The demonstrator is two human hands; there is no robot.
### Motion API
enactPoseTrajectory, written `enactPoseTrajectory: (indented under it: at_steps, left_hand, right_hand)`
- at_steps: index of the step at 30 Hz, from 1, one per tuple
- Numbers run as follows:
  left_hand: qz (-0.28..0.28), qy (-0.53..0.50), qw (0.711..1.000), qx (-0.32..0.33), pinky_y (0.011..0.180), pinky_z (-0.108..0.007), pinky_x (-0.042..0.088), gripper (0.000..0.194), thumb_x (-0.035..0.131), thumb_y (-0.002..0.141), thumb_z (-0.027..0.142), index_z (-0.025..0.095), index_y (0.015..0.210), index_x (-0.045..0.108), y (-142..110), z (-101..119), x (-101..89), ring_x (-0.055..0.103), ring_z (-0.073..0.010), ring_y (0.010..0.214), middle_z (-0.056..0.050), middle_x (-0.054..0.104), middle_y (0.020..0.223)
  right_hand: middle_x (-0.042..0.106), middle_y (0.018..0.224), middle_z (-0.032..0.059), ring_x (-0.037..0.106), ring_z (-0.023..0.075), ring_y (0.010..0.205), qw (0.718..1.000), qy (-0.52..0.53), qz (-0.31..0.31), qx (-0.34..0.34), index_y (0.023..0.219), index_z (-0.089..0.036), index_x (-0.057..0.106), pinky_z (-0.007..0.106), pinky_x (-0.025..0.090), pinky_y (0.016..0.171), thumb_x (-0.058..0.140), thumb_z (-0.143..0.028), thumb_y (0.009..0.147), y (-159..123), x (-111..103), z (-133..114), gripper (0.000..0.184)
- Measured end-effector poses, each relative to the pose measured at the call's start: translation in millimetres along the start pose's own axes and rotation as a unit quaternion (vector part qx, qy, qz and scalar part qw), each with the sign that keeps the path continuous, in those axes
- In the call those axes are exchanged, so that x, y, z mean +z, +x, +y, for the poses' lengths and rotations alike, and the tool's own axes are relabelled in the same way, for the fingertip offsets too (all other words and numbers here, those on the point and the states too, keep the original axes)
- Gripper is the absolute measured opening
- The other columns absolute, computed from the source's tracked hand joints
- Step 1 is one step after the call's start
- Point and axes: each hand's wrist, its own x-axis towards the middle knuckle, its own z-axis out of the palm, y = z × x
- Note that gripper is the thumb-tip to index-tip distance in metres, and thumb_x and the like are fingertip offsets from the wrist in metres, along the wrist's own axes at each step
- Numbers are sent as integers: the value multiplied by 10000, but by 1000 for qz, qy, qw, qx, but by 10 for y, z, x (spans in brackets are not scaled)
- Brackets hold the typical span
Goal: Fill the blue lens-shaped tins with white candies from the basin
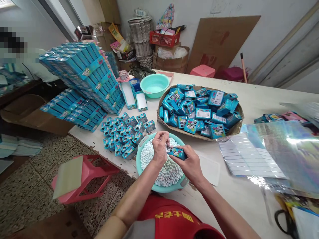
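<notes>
My right hand (190, 162) grips a small blue candy box (177, 153) printed with colourful lettering, tilted above a basin. My left hand (160, 146) has its fingers pinched together beside the end of that box; what they hold, if anything, is hidden. Below both hands sits a mint-green basin (138, 167) full of small pale round candies (168, 174). To its left stands a cluster of small blue boxes (127, 132), with dark holes showing on their ends. Behind the basin, a shallow cardboard tray (240, 121) is heaped with more blue boxes (203, 113).
Tall stacks of blue display packs (87, 73) rise at the left table edge. An aqua bowl (154, 84) and white-lined display trays (128, 94) stand at the back. Shiny plastic sheets (296, 142) and scissors (285, 222) lie at right. A red stool (84, 179) stands left.
</notes>
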Motion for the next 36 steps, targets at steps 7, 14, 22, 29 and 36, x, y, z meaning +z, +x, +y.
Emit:
enactPoseTrajectory:
  at_steps: [7, 14, 22, 29, 36]
  left_hand:
    - [-5, -10, 1000, 17, 503, -202, 452, 250, 730, 678, 338, 175, 756, 557, -49, 78, 44, 376, -43, 435, 78, 421, 511]
    - [26, 13, 999, 44, 481, -192, 427, 309, 771, 607, 277, 185, 814, 561, -41, 77, 58, 387, -27, 422, 80, 465, 589]
    - [8, 43, 997, 59, 554, -214, 443, 250, 696, 714, 369, 165, 690, 554, -57, 51, 68, 543, -83, 514, 30, 555, 581]
    - [10, 65, 996, 56, 527, -208, 411, 371, 663, 750, 464, 167, 577, 523, -86, 72, 117, 507, -83, 488, 22, 510, 518]
    - [11, 62, 997, 37, 441, -199, 318, 427, 681, 725, 463, 168, 510, 461, -57, 80, 177, 411, -64, 433, 35, 423, 473]
  right_hand:
    - [638, 839, 46, 603, 234, 810, 1000, 21, 21, 8, 936, -225, 652, 362, 476, 715, 693, -468, 751, 17, 11, -57, 308]
    - [669, 898, 51, 627, 241, 864, 998, 55, 32, 15, 941, -232, 653, 374, 497, 757, 700, -433, 745, 2, 28, -50, 284]
    - [661, 876, 43, 625, 229, 843, 996, 65, 49, 20, 955, -233, 657, 360, 500, 739, 716, -419, 738, -1, 37, -23, 292]
    - [668, 908, 40, 622, 229, 878, 996, 75, 51, 24, 966, -245, 652, 366, 497, 774, 714, -403, 747, -16, -16, -67, 277]
    - [667, 885, 43, 623, 231, 855, 992, 104, 65, 43, 931, -236, 656, 380, 506, 771, 720, -447, 725, 3, 54, -4, 302]
